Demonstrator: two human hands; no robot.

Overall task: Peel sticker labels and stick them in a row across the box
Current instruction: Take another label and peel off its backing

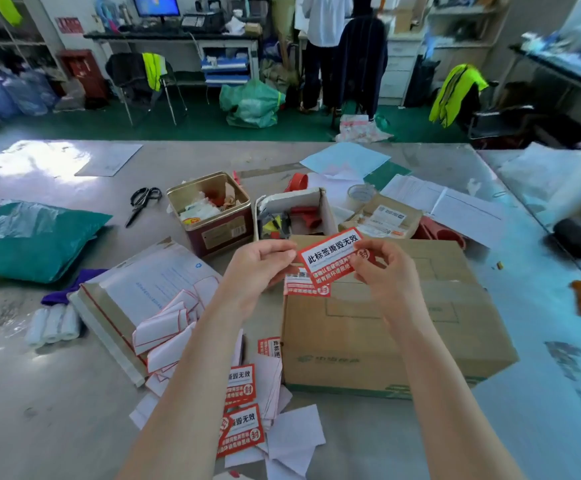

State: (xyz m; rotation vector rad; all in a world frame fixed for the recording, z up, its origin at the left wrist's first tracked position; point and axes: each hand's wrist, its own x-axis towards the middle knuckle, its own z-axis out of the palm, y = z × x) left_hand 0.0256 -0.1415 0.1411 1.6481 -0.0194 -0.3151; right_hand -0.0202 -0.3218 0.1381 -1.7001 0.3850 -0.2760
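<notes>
A red and white sticker label (330,259) is held in the air above the far left corner of the brown cardboard box (386,327). My left hand (257,268) pinches its left edge and my right hand (386,271) pinches its right edge. One label (304,285) is stuck on the box top near its left edge, partly hidden by the held one. Unpeeled labels (242,429) and white backing papers (164,327) lie on the table left of the box.
Behind the box stand an open red tin (212,213) and a small white carton (292,213). Scissors (141,202) and a green mailer bag (29,237) lie at the left. Papers and a tape roll (360,195) lie at the back right. A person stands far behind.
</notes>
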